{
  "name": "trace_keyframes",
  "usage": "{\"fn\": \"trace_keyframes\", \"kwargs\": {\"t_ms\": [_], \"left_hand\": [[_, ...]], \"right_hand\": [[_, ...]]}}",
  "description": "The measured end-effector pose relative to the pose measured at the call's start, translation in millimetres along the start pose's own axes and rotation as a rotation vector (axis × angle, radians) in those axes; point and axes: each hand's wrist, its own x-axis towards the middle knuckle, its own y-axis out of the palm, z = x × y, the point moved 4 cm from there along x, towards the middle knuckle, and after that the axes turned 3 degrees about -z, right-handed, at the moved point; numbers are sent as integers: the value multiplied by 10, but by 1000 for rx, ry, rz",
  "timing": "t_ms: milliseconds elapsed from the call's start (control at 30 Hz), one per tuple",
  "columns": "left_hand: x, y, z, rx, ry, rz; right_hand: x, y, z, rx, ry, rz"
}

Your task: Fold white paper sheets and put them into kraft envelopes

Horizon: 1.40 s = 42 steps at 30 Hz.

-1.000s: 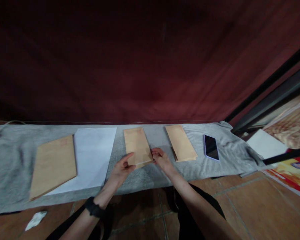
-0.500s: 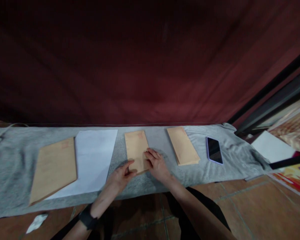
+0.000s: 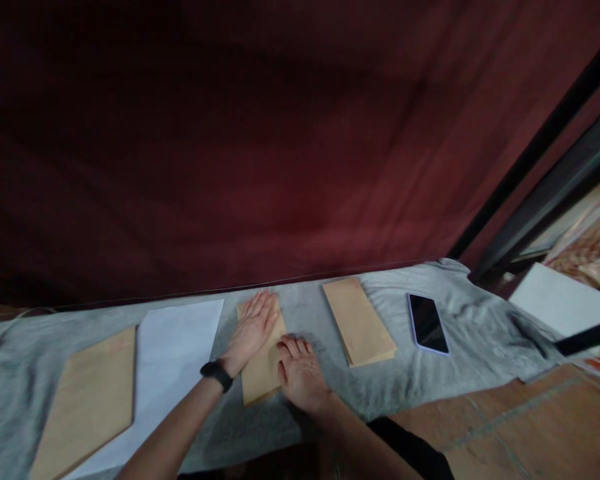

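A tan paper envelope (image 3: 258, 379) lies on the grey cloth in front of me, partly covered by my hands. My left hand (image 3: 253, 327), with a black band on its wrist, rests flat on the envelope's upper part, fingers stretched out. At the envelope's right edge lies my right hand (image 3: 303, 373), palm down, its fingers extended and slightly bent. Neither hand grips anything. To the right is a small pile of tan envelopes (image 3: 359, 323). On the left a stack of larger-looking tan envelopes (image 3: 93, 393) overlaps white paper (image 3: 177, 363).
A phone (image 3: 429, 323) with a purple edge lies on the grey cloth (image 3: 485, 327) at the right. Behind the surface hangs a dark red curtain (image 3: 290, 167). A black frame bar (image 3: 540, 153) and a white board (image 3: 560, 300) stand at far right.
My left hand has gone from the envelope's lower left edge to flat on its upper part. My right hand's bent fingers have straightened along the right edge. The camera view has tilted.
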Motion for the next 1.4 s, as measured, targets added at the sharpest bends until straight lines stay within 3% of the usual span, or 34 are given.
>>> {"fn": "trace_keyframes", "kwargs": {"t_ms": [100, 200, 333, 633, 1000, 1167, 1300, 1400], "left_hand": [[266, 315, 215, 51, 35, 177], [250, 501, 355, 75, 61, 198], [55, 568, 356, 88, 136, 190], [-447, 406, 51, 50, 238, 157], [-1119, 57, -449, -68, 162, 331], [-1418, -72, -552, -88, 158, 320], [-1543, -214, -599, -159, 34, 230], [-1466, -311, -561, -293, -114, 149]], "right_hand": [[3, -7, -20, 46, -14, 1], [7, -13, -50, 70, -18, 15], [12, -24, -85, 88, -28, 29], [56, -50, -187, 129, -98, 47], [121, -75, -370, 277, -147, 86], [129, -57, -405, 299, -141, 109], [117, -74, -405, 306, -150, 126], [90, -104, -405, 308, -161, 143]]}}
